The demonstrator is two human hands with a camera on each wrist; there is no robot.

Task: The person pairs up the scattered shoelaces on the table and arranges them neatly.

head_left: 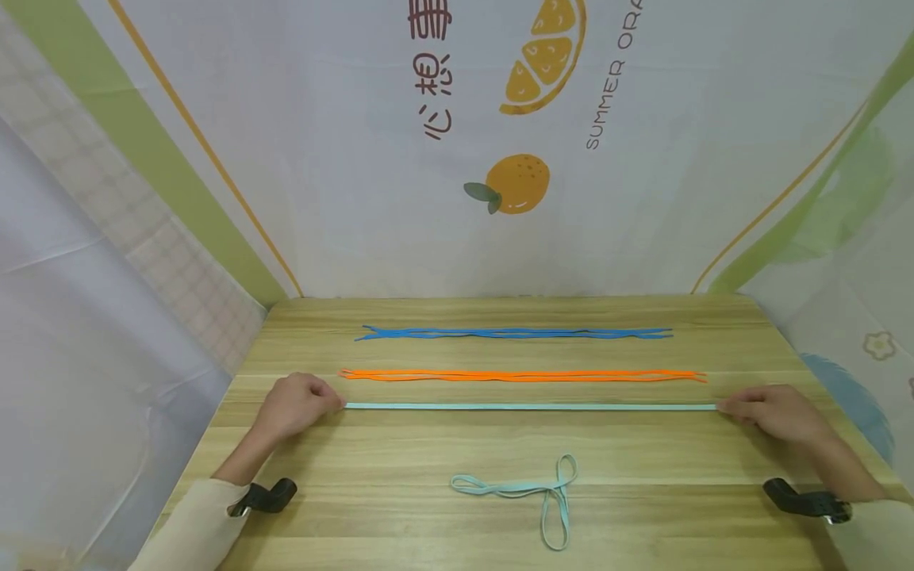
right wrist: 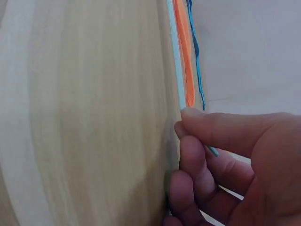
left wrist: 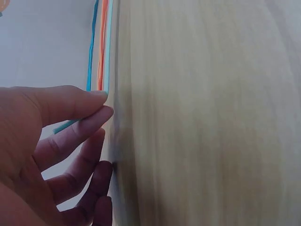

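A pale mint shoelace [head_left: 528,407] is stretched straight and level between the two hands in the head view. My left hand [head_left: 300,404] pinches one end between thumb and index finger; a short tip [left wrist: 66,126] sticks out behind those fingers in the left wrist view. At the other end, my right hand [head_left: 774,412] pinches the lace the same way, its tip [right wrist: 212,150] poking out past the fingers. Nearer the body lies a second mint shoelace [head_left: 510,488], loosely looped on the table.
Beyond the stretched lace, orange shoelaces [head_left: 521,375] lie lengthwise across the wooden table [head_left: 357,507]. Farther back, blue shoelaces [head_left: 514,333] run parallel to them. A white curtain [head_left: 357,198] with printed oranges hangs along the table's back edge.
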